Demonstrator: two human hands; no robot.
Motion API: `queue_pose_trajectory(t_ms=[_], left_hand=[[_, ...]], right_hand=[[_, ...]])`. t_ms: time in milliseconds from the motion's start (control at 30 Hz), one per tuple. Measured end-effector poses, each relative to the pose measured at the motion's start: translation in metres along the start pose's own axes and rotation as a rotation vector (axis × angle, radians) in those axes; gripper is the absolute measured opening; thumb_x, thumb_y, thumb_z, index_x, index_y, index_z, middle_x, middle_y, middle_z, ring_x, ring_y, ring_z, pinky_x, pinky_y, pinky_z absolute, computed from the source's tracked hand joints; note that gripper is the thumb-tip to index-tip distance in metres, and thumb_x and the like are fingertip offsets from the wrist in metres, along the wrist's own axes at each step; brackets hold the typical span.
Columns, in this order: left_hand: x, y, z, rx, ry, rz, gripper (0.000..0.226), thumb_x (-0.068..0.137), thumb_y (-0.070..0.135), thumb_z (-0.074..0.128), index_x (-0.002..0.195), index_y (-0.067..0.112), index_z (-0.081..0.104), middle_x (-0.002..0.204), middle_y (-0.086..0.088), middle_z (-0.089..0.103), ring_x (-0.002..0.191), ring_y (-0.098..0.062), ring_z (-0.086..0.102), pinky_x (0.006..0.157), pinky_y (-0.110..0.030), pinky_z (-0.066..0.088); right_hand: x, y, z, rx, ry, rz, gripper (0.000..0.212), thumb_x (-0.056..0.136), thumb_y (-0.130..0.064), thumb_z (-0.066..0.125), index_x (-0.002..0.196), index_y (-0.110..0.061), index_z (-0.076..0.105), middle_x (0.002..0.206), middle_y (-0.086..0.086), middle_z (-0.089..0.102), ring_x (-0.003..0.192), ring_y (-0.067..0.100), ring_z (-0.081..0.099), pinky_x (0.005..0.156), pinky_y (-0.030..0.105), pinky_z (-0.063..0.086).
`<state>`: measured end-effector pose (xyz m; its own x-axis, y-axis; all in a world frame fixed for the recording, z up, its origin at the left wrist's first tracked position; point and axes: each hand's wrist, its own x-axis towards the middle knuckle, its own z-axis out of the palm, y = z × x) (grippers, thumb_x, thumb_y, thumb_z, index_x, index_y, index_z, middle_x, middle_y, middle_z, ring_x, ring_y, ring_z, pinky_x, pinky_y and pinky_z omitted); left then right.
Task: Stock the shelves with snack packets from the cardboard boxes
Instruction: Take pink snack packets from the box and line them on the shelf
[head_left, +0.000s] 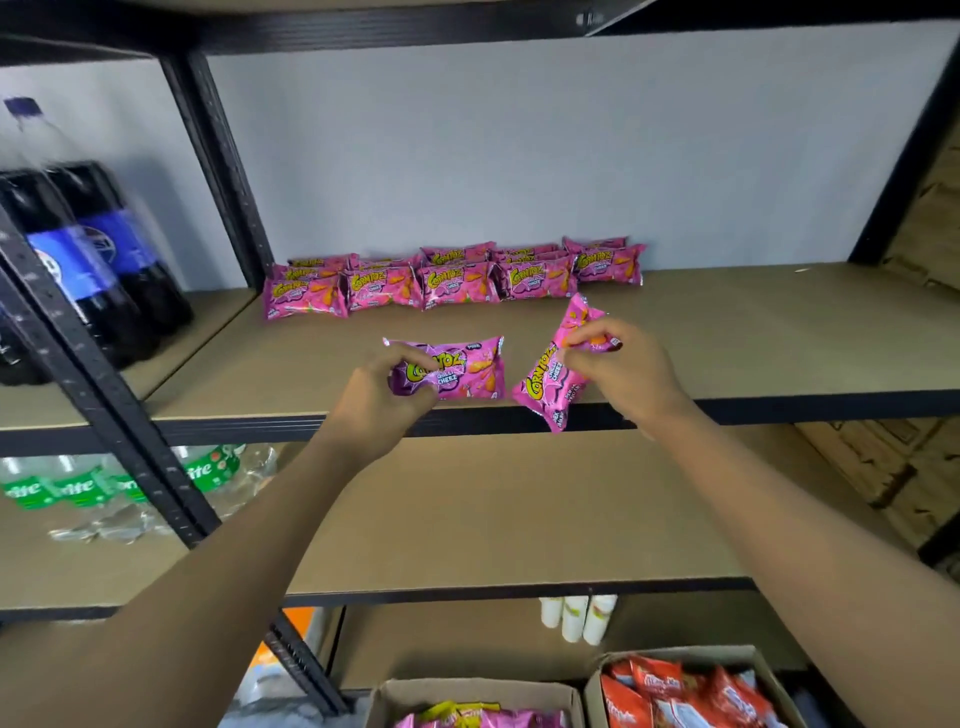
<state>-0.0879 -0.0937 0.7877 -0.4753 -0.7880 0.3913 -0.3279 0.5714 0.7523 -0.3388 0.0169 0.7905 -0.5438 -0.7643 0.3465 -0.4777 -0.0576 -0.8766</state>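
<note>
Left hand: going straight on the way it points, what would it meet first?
Likely the row of packets at the shelf back, which the packet in the left hand would touch first. Depth unclear.

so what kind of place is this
Probably a shop's stockroom or small store: metal shelving with rows of pink snack packets, cola bottles in the next bay, and open cardboard boxes of packets below.
</note>
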Motion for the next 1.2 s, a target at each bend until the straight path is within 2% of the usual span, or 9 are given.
queue_pose_trajectory(t_ms=[100, 267, 333, 433, 600, 767, 933, 1067, 1200], left_hand=[[0.011, 0.004, 0.007, -0.011, 0.011, 0.002, 0.015, 0.089, 0.009, 0.07, 0.099, 0.02, 0.069, 0.069, 0.005, 0.039, 0.052, -0.002, 0.039, 0.05, -0.01, 0.032], [0.03, 0.003, 0.024, -0.001, -0.007, 0.022, 0.013, 0.091, 0.013, 0.07, 0.101, 0.02, 0.069, 0.073, 0.005, 0.037, 0.053, -0.002, 0.039, 0.054, -0.009, 0.033], [0.035, 0.003, 0.033, 0.005, -0.017, 0.018, 0.012, 0.091, 0.013, 0.069, 0.102, 0.02, 0.069, 0.072, 0.004, 0.037, 0.053, -0.001, 0.039, 0.054, -0.009, 0.034], [0.041, 0.002, 0.046, 0.011, -0.024, 0.039, 0.012, 0.091, 0.012, 0.069, 0.101, 0.019, 0.07, 0.071, 0.005, 0.037, 0.054, -0.002, 0.039, 0.055, -0.01, 0.035], [0.051, -0.003, 0.06, 0.003, -0.037, 0.032, 0.014, 0.091, 0.017, 0.07, 0.096, 0.029, 0.068, 0.075, 0.005, 0.037, 0.06, -0.008, 0.037, 0.057, -0.01, 0.035], [0.06, -0.004, 0.071, -0.028, -0.034, 0.038, 0.013, 0.09, 0.015, 0.071, 0.097, 0.025, 0.07, 0.07, 0.005, 0.039, 0.058, -0.008, 0.035, 0.055, -0.012, 0.033], [0.072, -0.004, 0.093, -0.103, 0.016, 0.014, 0.012, 0.087, 0.014, 0.074, 0.095, 0.019, 0.068, 0.086, 0.002, 0.056, 0.057, -0.001, 0.041, 0.056, -0.011, 0.036], [0.091, 0.0, 0.113, -0.126, 0.073, -0.019, 0.02, 0.082, 0.016, 0.08, 0.092, 0.015, 0.063, 0.081, 0.006, 0.051, 0.056, 0.0, 0.04, 0.055, -0.015, 0.036], [0.118, 0.001, 0.131, -0.114, 0.085, -0.057, 0.021, 0.083, 0.021, 0.079, 0.09, 0.023, 0.06, 0.076, 0.006, 0.046, 0.053, -0.001, 0.039, 0.052, -0.016, 0.035]], right_hand=[[0.013, 0.007, -0.012, -0.006, 0.02, 0.003, 0.011, 0.08, -0.015, 0.079, 0.084, -0.025, 0.076, 0.087, -0.012, 0.069, 0.073, -0.005, 0.061, 0.065, 0.01, 0.044], [0.03, 0.029, -0.035, -0.049, -0.026, 0.027, 0.012, 0.075, -0.018, 0.084, 0.078, -0.027, 0.077, 0.084, -0.01, 0.074, 0.089, 0.014, 0.068, 0.085, 0.032, 0.054], [0.034, 0.033, -0.044, -0.064, -0.086, 0.032, 0.012, 0.079, -0.018, 0.082, 0.083, -0.029, 0.076, 0.095, -0.011, 0.073, 0.099, 0.01, 0.065, 0.088, 0.024, 0.051], [0.042, 0.034, -0.056, -0.091, -0.22, 0.092, 0.018, 0.088, -0.016, 0.074, 0.094, -0.034, 0.075, 0.108, -0.015, 0.069, 0.101, 0.001, 0.06, 0.077, 0.006, 0.042], [0.055, 0.034, -0.066, -0.164, -0.337, 0.13, 0.033, 0.091, -0.006, 0.066, 0.084, -0.036, 0.078, 0.1, -0.014, 0.072, 0.095, 0.002, 0.063, 0.081, 0.015, 0.044], [0.062, 0.045, -0.073, -0.083, -0.409, 0.201, 0.029, 0.093, -0.004, 0.062, 0.103, -0.026, 0.078, 0.114, -0.013, 0.07, 0.105, 0.0, 0.062, 0.085, 0.014, 0.045], [0.083, 0.065, -0.087, 0.107, -0.187, 0.265, 0.019, 0.082, -0.015, 0.079, 0.098, -0.024, 0.079, 0.104, -0.009, 0.073, 0.095, 0.004, 0.068, 0.08, 0.019, 0.052], [0.108, 0.09, -0.09, 0.198, 0.036, 0.225, 0.022, 0.077, -0.002, 0.08, 0.088, -0.021, 0.076, 0.099, -0.005, 0.071, 0.086, 0.006, 0.068, 0.072, 0.016, 0.054], [0.143, 0.11, -0.089, 0.192, 0.195, 0.149, 0.026, 0.077, 0.001, 0.079, 0.095, -0.016, 0.075, 0.094, -0.006, 0.069, 0.076, 0.001, 0.064, 0.068, 0.013, 0.053]])
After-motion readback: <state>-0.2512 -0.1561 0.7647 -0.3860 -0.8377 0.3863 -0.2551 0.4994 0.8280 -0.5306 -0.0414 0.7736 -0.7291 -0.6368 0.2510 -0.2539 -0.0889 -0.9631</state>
